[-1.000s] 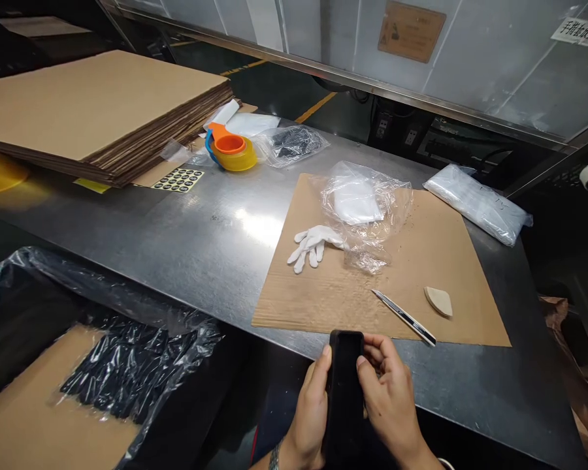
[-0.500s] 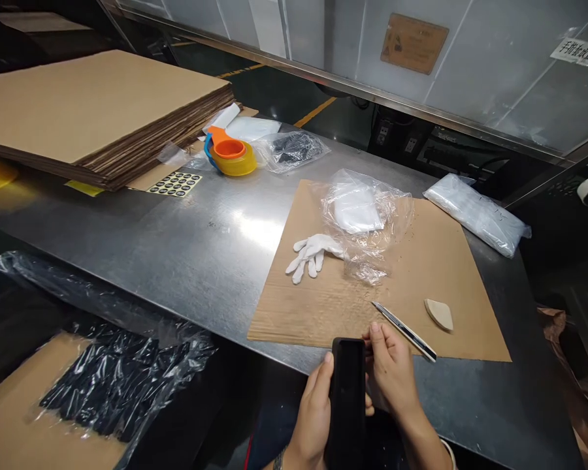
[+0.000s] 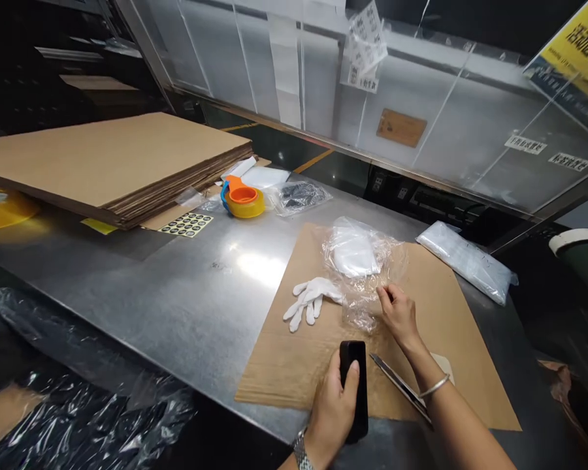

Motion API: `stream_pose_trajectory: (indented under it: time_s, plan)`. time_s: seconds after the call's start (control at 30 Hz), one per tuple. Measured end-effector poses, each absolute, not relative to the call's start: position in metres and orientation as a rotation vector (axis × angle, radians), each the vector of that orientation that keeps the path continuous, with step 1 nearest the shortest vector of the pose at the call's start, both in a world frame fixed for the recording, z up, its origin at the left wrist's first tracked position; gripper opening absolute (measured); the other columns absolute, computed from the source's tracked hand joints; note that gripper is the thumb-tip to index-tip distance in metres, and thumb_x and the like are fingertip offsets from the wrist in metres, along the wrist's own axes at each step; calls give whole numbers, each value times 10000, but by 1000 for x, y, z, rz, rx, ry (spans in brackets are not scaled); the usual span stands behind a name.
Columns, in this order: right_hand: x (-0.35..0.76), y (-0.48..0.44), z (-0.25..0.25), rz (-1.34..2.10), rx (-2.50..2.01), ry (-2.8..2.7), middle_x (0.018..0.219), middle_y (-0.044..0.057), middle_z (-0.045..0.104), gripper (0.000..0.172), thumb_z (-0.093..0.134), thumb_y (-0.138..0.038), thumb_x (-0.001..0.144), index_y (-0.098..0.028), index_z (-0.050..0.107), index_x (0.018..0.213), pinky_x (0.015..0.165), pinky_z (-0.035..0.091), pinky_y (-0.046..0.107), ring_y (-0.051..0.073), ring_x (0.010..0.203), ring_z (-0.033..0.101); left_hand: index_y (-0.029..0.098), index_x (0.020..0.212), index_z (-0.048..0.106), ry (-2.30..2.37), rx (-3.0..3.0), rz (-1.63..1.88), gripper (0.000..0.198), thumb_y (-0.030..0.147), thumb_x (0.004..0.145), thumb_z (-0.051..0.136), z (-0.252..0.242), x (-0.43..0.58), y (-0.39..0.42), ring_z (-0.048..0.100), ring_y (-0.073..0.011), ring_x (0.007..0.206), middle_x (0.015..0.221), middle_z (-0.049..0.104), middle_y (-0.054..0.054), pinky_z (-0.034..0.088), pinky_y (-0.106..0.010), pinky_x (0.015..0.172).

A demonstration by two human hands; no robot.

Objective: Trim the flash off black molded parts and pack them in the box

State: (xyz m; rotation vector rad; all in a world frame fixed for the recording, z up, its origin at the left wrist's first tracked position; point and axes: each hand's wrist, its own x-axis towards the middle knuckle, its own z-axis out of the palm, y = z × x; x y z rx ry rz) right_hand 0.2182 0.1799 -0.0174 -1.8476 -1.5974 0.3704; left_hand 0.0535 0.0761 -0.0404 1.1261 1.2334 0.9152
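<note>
My left hand (image 3: 334, 399) is wrapped round a black, long rectangular part with rounded corners (image 3: 359, 391), the thumb lying on its face. It is held over the near edge of the cardboard sheet (image 3: 284, 375). Further forward, my right hand (image 3: 398, 314) is closed in a pinch beside a crumpled clear plastic bag (image 3: 360, 313); what the fingertips hold, if anything, is too small to make out. Under my right forearm lie a utility knife (image 3: 396, 382) and a beige pad (image 3: 441, 365), both partly covered. A white glove (image 3: 310, 301) rests left of the bag.
White folded material (image 3: 355, 251) lies in the clear plastic. A wrapped packet (image 3: 468, 261) is at the right. An orange tape dispenser (image 3: 244, 197), a sticker sheet (image 3: 186, 224) and a cardboard stack (image 3: 117, 163) stand at the left. A framed panel (image 3: 323, 98) rises behind the table.
My right hand has left the black part and reached forward to the plastic bag. My left hand keeps the part, now turned and further over the cardboard. The view has tilted up.
</note>
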Motion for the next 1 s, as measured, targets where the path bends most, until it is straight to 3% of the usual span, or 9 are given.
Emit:
stream_pose_trajectory:
  time_s: [0.13, 0.23, 0.33, 0.5, 0.73, 0.87, 1.0]
  plan:
    - [217, 227, -24, 361, -1818, -1747, 1038, 49, 595, 223, 513, -327, 887, -162, 575, 1023, 776, 490, 356, 153, 880, 586, 113, 1246, 492, 1415, 1401, 860, 475, 372, 862, 386, -54, 61, 88, 438, -301, 1197, 1246, 541, -173, 316, -456, 1009]
    - [212, 253, -31, 394, -1784, -1799, 1111, 60, 572, 257, 503, -326, 893, -168, 557, 1089, 805, 488, 377, 173, 937, 579, 102, 1264, 485, 1468, 1557, 922, 472, 323, 862, 374, -66, 63, 91, 435, -299, 1178, 1250, 525, -172, 312, -479, 1008]
    - [208, 267, -38, 442, -1741, -1807, 1121, 58, 565, 290, 506, -334, 890, -153, 546, 1113, 810, 487, 391, 195, 960, 577, 107, 1293, 454, 1545, 1599, 1072, 484, 294, 852, 387, -81, 64, 90, 451, -293, 1140, 1248, 510, -172, 344, -477, 974]
    - [214, 277, -39, 576, -1716, -1757, 1130, 66, 562, 293, 522, -321, 883, -162, 534, 1130, 798, 494, 388, 185, 947, 579, 140, 1193, 543, 1528, 1499, 1252, 415, 312, 835, 422, -92, 56, 91, 468, -289, 1122, 1171, 558, -154, 371, -451, 944]
    - [229, 240, -20, 811, -1610, -1610, 1046, 54, 593, 279, 512, -341, 888, -144, 552, 1081, 756, 504, 362, 164, 878, 597, 172, 1117, 586, 1322, 1177, 1240, 359, 371, 840, 475, -49, 42, 113, 572, -236, 941, 1094, 599, -125, 452, -344, 810]
    - [225, 214, -19, 912, -1544, -1517, 981, 42, 608, 264, 504, -351, 891, -137, 568, 1032, 728, 507, 342, 148, 828, 603, 180, 1128, 578, 1187, 1230, 1216, 332, 335, 858, 466, -32, 45, 134, 522, -233, 1078, 1183, 573, -110, 406, -340, 899]
    - [224, 206, -21, 937, -1495, -1404, 974, 36, 606, 252, 525, -341, 880, -135, 571, 1019, 717, 505, 334, 147, 816, 600, 173, 1122, 576, 1126, 1273, 1206, 324, 324, 864, 453, -32, 55, 150, 544, -224, 1053, 1160, 592, -107, 421, -345, 877]
